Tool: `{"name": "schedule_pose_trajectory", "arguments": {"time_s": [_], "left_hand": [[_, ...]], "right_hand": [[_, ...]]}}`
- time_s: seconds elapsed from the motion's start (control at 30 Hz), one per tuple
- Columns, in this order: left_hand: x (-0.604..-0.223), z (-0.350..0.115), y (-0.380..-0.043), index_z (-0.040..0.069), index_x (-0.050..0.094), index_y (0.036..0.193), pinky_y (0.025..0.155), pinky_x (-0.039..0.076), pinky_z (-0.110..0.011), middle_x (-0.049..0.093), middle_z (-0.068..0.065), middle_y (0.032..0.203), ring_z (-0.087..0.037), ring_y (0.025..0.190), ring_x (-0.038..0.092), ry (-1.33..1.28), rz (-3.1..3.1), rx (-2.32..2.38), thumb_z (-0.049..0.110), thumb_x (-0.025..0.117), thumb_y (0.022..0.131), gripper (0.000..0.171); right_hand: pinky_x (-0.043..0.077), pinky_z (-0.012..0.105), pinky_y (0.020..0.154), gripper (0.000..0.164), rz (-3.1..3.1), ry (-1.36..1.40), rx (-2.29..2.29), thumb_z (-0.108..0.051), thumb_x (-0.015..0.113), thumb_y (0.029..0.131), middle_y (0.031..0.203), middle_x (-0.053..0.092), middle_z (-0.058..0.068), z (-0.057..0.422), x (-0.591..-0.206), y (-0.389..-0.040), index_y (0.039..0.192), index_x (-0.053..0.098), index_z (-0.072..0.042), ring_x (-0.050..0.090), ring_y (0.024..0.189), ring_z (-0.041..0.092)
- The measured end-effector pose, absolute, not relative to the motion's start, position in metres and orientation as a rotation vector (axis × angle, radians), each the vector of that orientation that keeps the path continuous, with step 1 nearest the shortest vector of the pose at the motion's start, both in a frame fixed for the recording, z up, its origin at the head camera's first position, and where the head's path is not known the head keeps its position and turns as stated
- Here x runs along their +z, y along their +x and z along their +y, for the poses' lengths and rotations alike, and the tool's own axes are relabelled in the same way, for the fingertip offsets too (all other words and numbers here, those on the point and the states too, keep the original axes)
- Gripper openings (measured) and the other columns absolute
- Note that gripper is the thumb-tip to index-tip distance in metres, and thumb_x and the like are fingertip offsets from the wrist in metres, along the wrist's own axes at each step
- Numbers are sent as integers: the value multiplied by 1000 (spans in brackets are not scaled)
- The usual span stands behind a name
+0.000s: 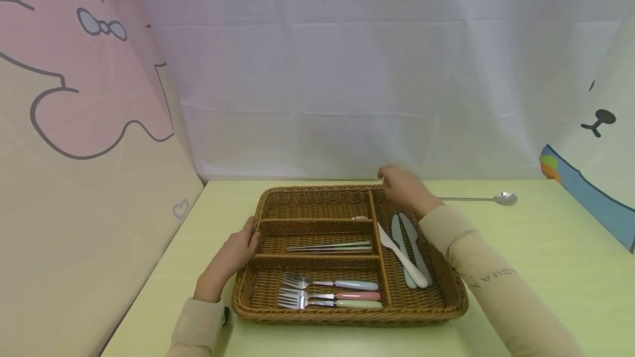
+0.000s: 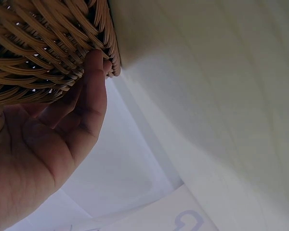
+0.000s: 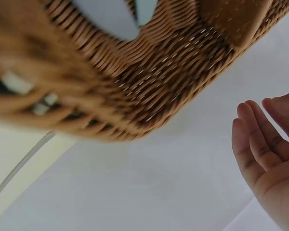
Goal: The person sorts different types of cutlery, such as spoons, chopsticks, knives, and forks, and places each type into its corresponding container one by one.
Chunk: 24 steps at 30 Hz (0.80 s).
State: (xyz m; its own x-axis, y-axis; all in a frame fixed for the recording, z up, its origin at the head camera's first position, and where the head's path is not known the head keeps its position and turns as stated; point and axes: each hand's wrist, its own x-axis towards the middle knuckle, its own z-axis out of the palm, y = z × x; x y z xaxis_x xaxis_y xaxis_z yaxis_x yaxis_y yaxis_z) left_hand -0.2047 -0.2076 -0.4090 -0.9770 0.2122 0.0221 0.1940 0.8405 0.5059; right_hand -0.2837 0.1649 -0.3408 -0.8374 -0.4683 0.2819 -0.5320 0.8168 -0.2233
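Observation:
A brown wicker cutlery basket (image 1: pixel 347 317) with dividers sits on the table. My left hand (image 1: pixel 233 249) grips its left side wall, and in the left wrist view the fingers (image 2: pixel 94 91) lie against the outer weave. Above the back right corner, my right hand (image 1: pixel 404 187) holds nothing; its fingers are loosely bent in the right wrist view. Below it, the right compartment contains a white knife (image 1: pixel 403 258), a mint knife (image 1: pixel 398 231) and a grey knife (image 1: pixel 415 247). Chopsticks (image 1: pixel 327 248) lie in the middle left compartment and forks (image 1: pixel 317 296) in the front one.
A long-handled spoon (image 1: pixel 506 198) lies on the table (image 1: pixel 536 269) right of the basket, its handle end hidden behind my right arm. A piece of cutlery (image 1: pixel 359 217) peeks over the back divider. White cloth (image 1: pixel 317 98) hangs behind, with printed cloth on both sides.

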Motion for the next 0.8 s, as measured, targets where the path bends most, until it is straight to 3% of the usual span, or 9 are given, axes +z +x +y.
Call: {"name": "schedule_pose_trajectory", "arguments": {"time_s": [0.3,0.8], "left_hand": [[-409,-208,-205,-13,15,139,42,37,-31,43,-3,49,-12,38,37,333,2992,796,16,37,98,55],[-410,-207,-205,-12,16,140,39,35,-30,40,0,46,-10,36,32,329,2992,812,16,37,98,55]], "right_hand": [[48,53,80,26,-2848,627,455,5,44,83,102,62,28,204,-344,-287,103,59,11,57,93,40],[49,57,73,32,-2967,415,487,6,40,80,101,58,36,270,-367,-287,105,55,17,57,87,44]]}}
